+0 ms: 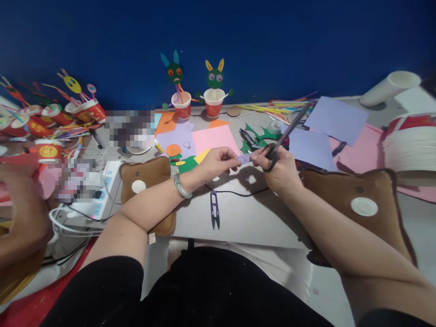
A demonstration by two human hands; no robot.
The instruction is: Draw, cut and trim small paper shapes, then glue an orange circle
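Observation:
Between my two hands is a small purple paper piece (244, 159), raised over the desk. My left hand (216, 167) pinches its left end between thumb and fingers. The right end lies at the thumb and fingertips of my right hand (283, 175). That hand is also closed around black-handled scissors (293, 126), whose blades point up and away to the right. Below the hands, purple thread snips (214, 210) lie on the grey desk, points toward me. Green paper cutouts (188, 164) and a pink sheet (216, 138) lie just beyond my left hand.
Two paper cups (214, 103) with green-faced figures stand by the blue wall. Brown cushions (357, 213) lie under or beside my forearms. A power strip (105, 190) with cables sits at left, near another person's arm (27, 209). Purple sheets (335, 119) and stacked cups (408, 147) are at right.

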